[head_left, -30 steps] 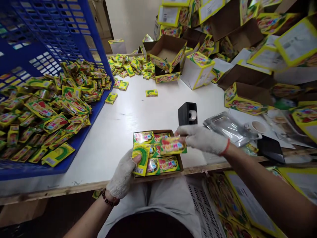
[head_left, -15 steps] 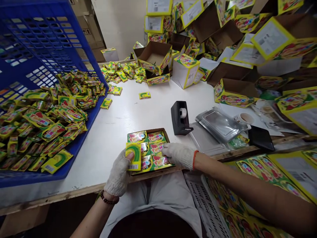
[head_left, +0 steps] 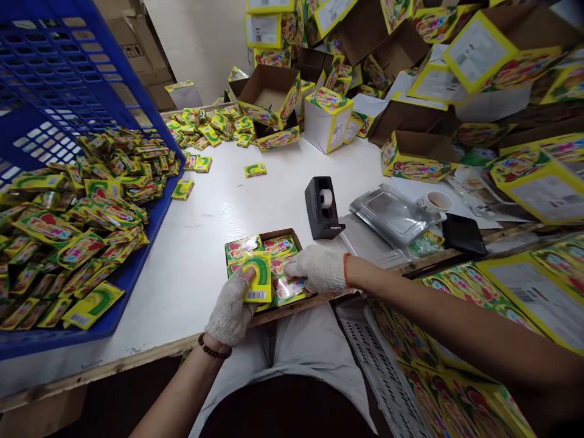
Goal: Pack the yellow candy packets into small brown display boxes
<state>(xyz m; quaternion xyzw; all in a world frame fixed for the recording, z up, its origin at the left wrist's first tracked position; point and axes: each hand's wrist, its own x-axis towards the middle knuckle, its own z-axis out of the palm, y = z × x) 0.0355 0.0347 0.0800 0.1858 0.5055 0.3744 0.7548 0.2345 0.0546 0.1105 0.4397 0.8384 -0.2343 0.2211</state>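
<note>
My left hand [head_left: 231,310], in a white knit glove, holds a small yellow-green candy packet [head_left: 258,286] upright, thumb on its face and barcode at the bottom. The packet is over the left and middle part of a shallow open box [head_left: 227,252] at the table's front edge. Rows of similar packets [head_left: 279,244] lie in that box, some covered by the held one. My right hand [head_left: 317,267], gloved too, reaches in from the right. Its fingers are bent together with the tips on packets in the box; whether they grip one is hidden.
At left stands a blue crate [head_left: 150,243] heaped with packets. Loose packets [head_left: 210,131] lie at the back. A black tape dispenser [head_left: 319,213], clear plastic trays [head_left: 392,213] and a cup [head_left: 434,204] stand right of the box. Printed cartons [head_left: 328,121] pile up behind.
My left hand has moved right with its packet, farther over the box. My right hand stays at the box's right side, fingers more bent. The whole view has shifted slightly.
</note>
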